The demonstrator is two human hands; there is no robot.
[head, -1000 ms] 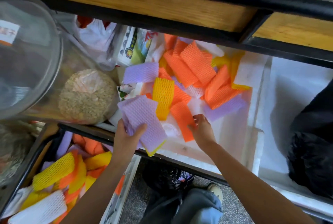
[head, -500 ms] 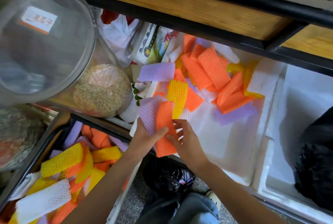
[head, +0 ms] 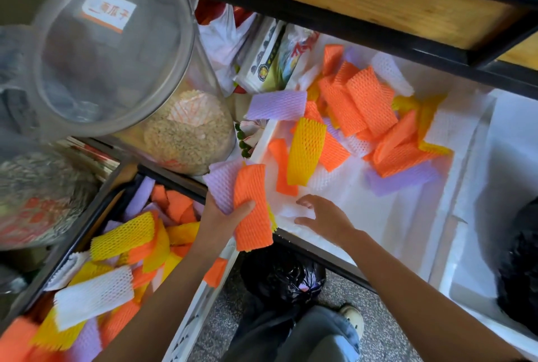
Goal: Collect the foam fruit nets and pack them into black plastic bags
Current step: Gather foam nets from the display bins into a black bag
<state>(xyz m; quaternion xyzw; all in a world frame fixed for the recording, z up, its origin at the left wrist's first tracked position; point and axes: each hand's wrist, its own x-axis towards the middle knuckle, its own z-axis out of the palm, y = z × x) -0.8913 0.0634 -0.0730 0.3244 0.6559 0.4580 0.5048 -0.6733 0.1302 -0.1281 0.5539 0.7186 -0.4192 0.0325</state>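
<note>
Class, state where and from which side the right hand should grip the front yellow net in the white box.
Probably pinch the lower end of the yellow net, from the near side: it lies atop orange nets, that end pointing toward the open right hand.

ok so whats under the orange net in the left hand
A purple net shows beneath the orange net in the left hand, and a yellow edge pokes out at its right side. Whether more nets are stacked between them is covered.
</note>
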